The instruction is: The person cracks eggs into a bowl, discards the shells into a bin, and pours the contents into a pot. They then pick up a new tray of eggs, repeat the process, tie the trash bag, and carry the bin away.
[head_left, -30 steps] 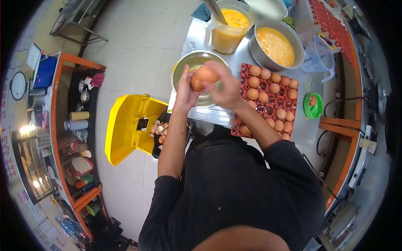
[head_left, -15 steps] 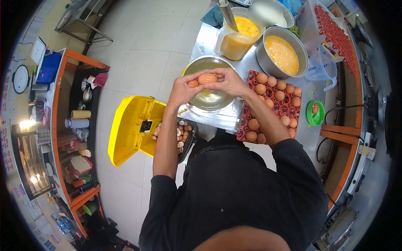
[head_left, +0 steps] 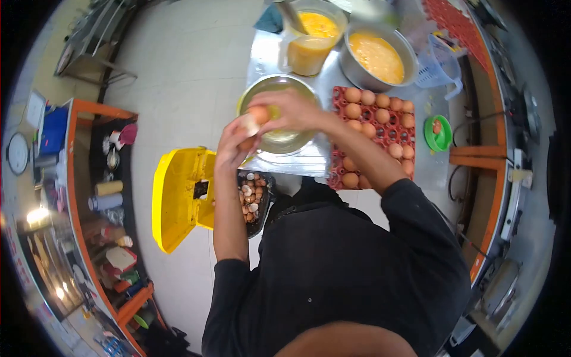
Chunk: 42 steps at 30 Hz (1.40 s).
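My left hand (head_left: 232, 147) is closed around a brown eggshell (head_left: 247, 143), and a pale inner side of shell shows by its fingertips. My right hand (head_left: 288, 112), blurred by motion, has its fingers closed on another rounded brown eggshell (head_left: 259, 114), close against the left hand's piece. Both hands are over the left part of a metal bowl (head_left: 285, 146) holding clear, yellowish liquid. To the right, a red egg tray (head_left: 388, 138) carries several brown eggs with some bare sockets between them.
Below my left forearm stands a yellow lidded bin (head_left: 172, 202), open, with eggshells (head_left: 251, 193) in its black liner. Behind the bowl are a jug of beaten egg (head_left: 309, 56) and a metal pot of egg (head_left: 380, 59). A green bowl (head_left: 438, 141) sits right of the tray.
My hands have moved left and turned, from side by side above the bowl to left hand lower, right hand higher. A pale shell interior now shows. The whole view has shifted slightly.
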Each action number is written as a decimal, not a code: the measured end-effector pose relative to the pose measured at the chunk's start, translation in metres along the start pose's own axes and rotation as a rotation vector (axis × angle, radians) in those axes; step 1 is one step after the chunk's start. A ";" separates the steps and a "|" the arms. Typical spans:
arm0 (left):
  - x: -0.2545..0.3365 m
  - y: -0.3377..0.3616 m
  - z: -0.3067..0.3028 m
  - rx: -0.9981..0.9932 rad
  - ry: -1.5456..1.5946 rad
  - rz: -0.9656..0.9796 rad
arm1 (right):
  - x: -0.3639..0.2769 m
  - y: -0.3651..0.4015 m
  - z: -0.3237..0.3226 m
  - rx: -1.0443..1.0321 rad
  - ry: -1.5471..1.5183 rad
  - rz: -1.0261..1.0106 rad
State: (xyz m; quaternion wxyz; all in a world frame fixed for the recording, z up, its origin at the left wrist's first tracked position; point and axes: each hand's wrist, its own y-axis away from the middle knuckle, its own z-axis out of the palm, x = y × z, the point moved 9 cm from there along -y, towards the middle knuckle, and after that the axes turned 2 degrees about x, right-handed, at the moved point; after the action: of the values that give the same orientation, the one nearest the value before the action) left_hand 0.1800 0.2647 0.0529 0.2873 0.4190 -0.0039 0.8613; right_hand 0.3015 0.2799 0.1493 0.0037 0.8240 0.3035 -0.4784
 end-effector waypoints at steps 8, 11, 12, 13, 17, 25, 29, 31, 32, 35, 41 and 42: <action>-0.013 0.129 -0.077 0.212 -0.065 0.052 | -0.011 0.082 -0.024 0.428 0.207 0.140; -0.023 0.191 -0.134 0.594 -0.573 -0.138 | 0.054 0.179 -0.102 0.628 0.396 0.848; -0.028 0.206 -0.152 0.691 -0.756 -0.203 | 0.056 0.205 -0.125 0.668 0.617 0.917; -0.041 0.218 -0.161 0.690 -0.811 -0.261 | 0.059 0.229 -0.139 0.705 0.838 0.983; -0.053 0.204 -0.154 0.705 -0.859 -0.316 | 0.105 0.259 -0.144 0.587 0.781 1.210; 0.002 0.081 -0.037 0.382 -0.115 0.099 | 0.091 0.263 -0.150 0.849 0.633 1.066; -0.016 0.025 0.010 0.251 0.042 -0.075 | 0.059 0.221 -0.134 1.063 0.045 0.585; -0.023 0.001 0.036 0.176 0.062 -0.194 | -0.004 0.163 -0.121 1.092 -0.199 0.271; -0.026 -0.011 0.045 0.146 0.063 -0.212 | -0.026 0.145 -0.111 1.063 0.008 0.136; -0.026 -0.037 0.078 0.111 0.126 -0.201 | -0.049 0.093 -0.058 0.737 0.282 -0.186; -0.021 -0.046 0.061 0.095 -0.004 -0.165 | 0.014 0.070 -0.052 0.642 -0.140 0.184; -0.015 -0.046 0.055 0.063 -0.070 -0.128 | 0.035 0.071 -0.053 0.666 -0.317 0.288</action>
State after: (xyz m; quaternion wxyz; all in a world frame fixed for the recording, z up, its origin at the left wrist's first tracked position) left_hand 0.2494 0.2823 0.0667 0.3279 0.4572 0.0401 0.8257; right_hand 0.3916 0.2551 0.1305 -0.1498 0.7301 0.0090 -0.6666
